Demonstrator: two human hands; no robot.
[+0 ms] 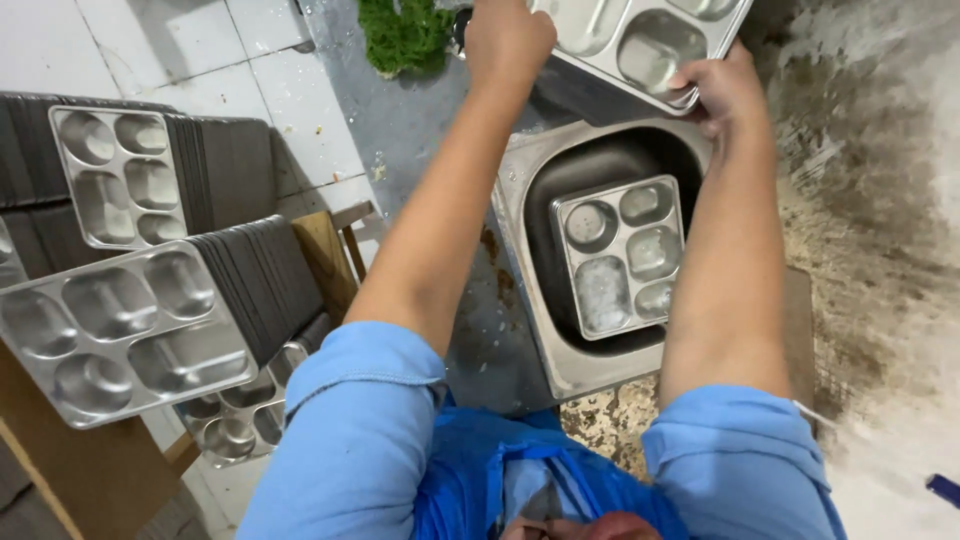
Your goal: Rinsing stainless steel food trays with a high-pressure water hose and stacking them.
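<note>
My right hand grips the near edge of a steel compartment tray held up over the sink at the top of the head view. My left hand is closed at that tray's left edge, close to a dark object and a green scrub pad; what it holds is not clear. Below, a second compartment tray lies in the steel sink basin with water in its pockets. Both forearms reach out from blue sleeves.
Tall stacks of steel compartment trays stand on edge at the left, with more below. A wooden stand is beside them. White floor tiles lie at top left; a stained grey wall runs along the right.
</note>
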